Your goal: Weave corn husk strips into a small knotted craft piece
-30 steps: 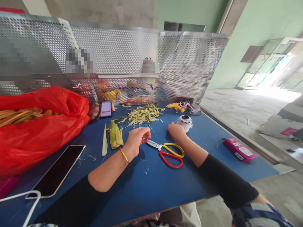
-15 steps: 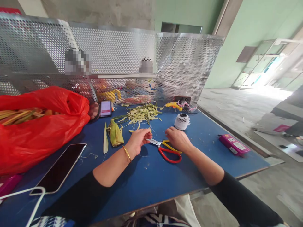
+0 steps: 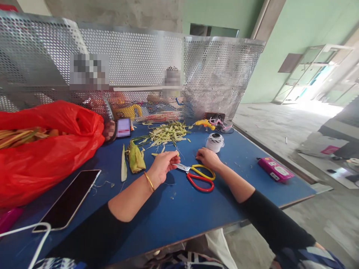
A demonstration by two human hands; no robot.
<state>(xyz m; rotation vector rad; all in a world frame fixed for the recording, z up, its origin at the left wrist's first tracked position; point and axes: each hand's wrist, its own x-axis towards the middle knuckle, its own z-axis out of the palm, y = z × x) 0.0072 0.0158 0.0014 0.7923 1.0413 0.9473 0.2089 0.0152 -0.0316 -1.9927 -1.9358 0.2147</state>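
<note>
My left hand (image 3: 164, 166), with a gold bangle at its wrist, is closed in a pinch. A tiny yellow-green husk piece (image 3: 177, 153) shows at its fingertips, with a fine thread nearby. To the right, my right hand (image 3: 208, 157) rests low over the table with its fingers curled together; what they hold, if anything, is hidden. Scissors (image 3: 187, 169) with one red and one yellow handle lie between the hands, blades toward the left hand. Behind the right hand stands a spool of white thread (image 3: 214, 143). A folded husk bundle (image 3: 136, 157) lies left of my left hand.
Husk strips (image 3: 168, 133) are heaped at the back of the blue table (image 3: 168, 220). A red plastic bag (image 3: 56, 157) of husks and a phone (image 3: 70, 198) occupy the left. A purple packet (image 3: 275, 170) sits right. Behind stands a perforated metal screen (image 3: 140, 59).
My right hand has lowered and shifted slightly away from the scissors, uncovering more of the yellow handle. My left hand keeps its pinch in nearly the same place. The view has shifted slightly.
</note>
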